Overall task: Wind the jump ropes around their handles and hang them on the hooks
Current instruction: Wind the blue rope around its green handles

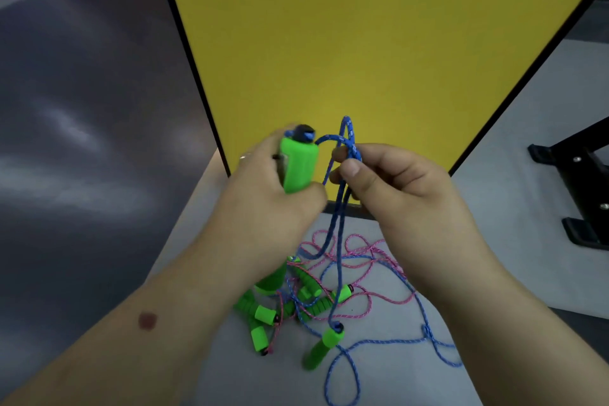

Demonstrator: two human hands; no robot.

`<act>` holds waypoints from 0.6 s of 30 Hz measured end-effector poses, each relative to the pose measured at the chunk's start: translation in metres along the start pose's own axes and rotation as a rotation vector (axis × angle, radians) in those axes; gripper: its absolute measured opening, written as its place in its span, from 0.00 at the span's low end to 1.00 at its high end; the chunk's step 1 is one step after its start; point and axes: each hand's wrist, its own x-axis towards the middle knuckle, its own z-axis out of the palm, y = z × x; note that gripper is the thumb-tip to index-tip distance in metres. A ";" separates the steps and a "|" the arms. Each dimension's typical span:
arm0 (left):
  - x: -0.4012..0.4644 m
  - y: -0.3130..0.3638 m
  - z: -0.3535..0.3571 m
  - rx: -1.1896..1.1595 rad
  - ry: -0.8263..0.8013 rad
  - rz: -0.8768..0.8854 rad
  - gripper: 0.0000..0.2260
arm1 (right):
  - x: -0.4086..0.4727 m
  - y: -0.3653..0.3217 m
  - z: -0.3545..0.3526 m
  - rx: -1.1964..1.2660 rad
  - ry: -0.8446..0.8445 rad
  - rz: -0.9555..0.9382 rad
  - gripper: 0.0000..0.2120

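A yellow panel point(362, 43) stood behind the grey table point(494, 208), where pink rope point(362, 303) and spare green handles point(263, 313) lay tangled. The left hand point(273, 204) wrapped closed around a green handle point(298, 165), held roughly upright with its dark cap uppermost. Just beside it, the right hand point(402, 188) pinched a loop of blue rope point(349, 142) between thumb and curled fingers, strands trailing down to another handle point(324, 348).

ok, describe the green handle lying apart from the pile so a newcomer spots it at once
Start at the yellow panel, then drop to the grey floor below the hands. Right of the handle pile lies a lone green handle. Blue rope enters its dark top cap, and no other handle touches it.
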 end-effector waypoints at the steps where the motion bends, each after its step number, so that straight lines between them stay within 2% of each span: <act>1: -0.004 0.004 0.004 -0.032 -0.059 0.026 0.08 | 0.000 0.000 0.000 0.027 -0.004 0.004 0.07; 3: -0.009 0.005 0.012 -0.117 -0.144 0.047 0.06 | -0.001 0.001 0.001 0.071 -0.017 0.024 0.08; 6: -0.008 0.001 0.020 -0.224 -0.129 0.003 0.07 | 0.001 0.005 -0.001 0.142 0.018 0.078 0.08; 12: -0.004 -0.002 0.021 -0.448 -0.086 -0.073 0.06 | -0.002 0.007 0.001 0.175 -0.075 0.135 0.09; 14: -0.002 0.000 0.019 -0.533 -0.004 -0.110 0.08 | -0.003 0.008 -0.002 0.054 -0.028 0.129 0.11; 16: 0.002 0.001 0.014 -0.636 0.079 -0.157 0.09 | -0.004 0.010 -0.005 -0.206 0.058 0.089 0.15; 18: 0.007 0.003 0.008 -0.715 0.123 -0.182 0.08 | -0.007 0.010 -0.004 -0.329 0.078 0.049 0.10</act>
